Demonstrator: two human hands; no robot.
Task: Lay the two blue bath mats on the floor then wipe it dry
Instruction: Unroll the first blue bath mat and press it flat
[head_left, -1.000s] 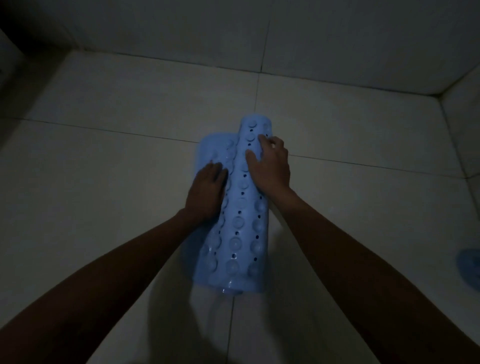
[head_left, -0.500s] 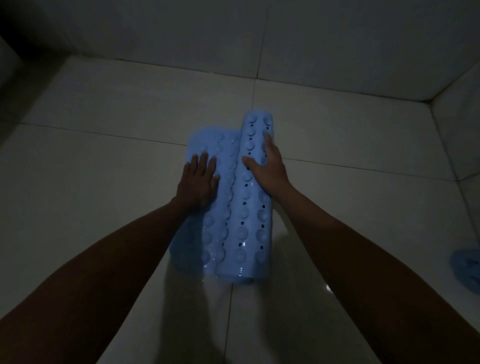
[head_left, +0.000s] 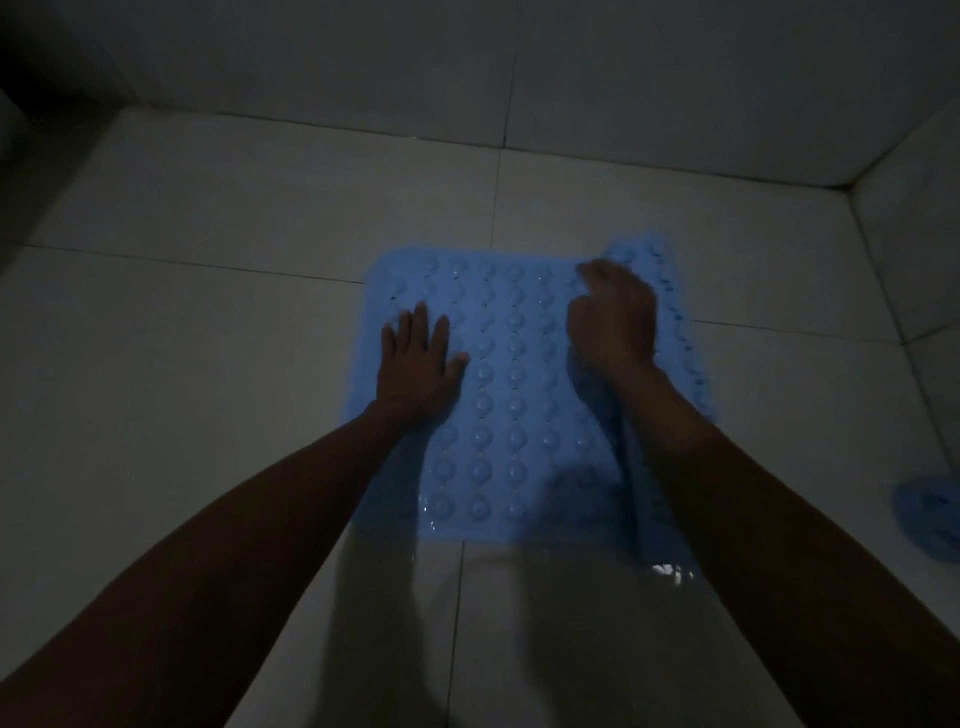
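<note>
Mat (head_left: 511, 395) now unrolled, right edge curled

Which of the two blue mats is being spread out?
The big blue mat in the middle, under both hands; the other blue mat lies untouched at the right edge.

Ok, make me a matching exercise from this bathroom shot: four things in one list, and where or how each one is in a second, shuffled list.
Things:
1. left hand
2. right hand
3. blue mat
4. second blue mat

States:
A. mostly unrolled on the tiled floor, right edge not yet flat
B. bunched at the right edge of the view
C. flat, fingers spread, pressing the mat's left part
D. curled at the mat's raised right part

Pairs: 1-C, 2-D, 3-A, 4-B
</note>
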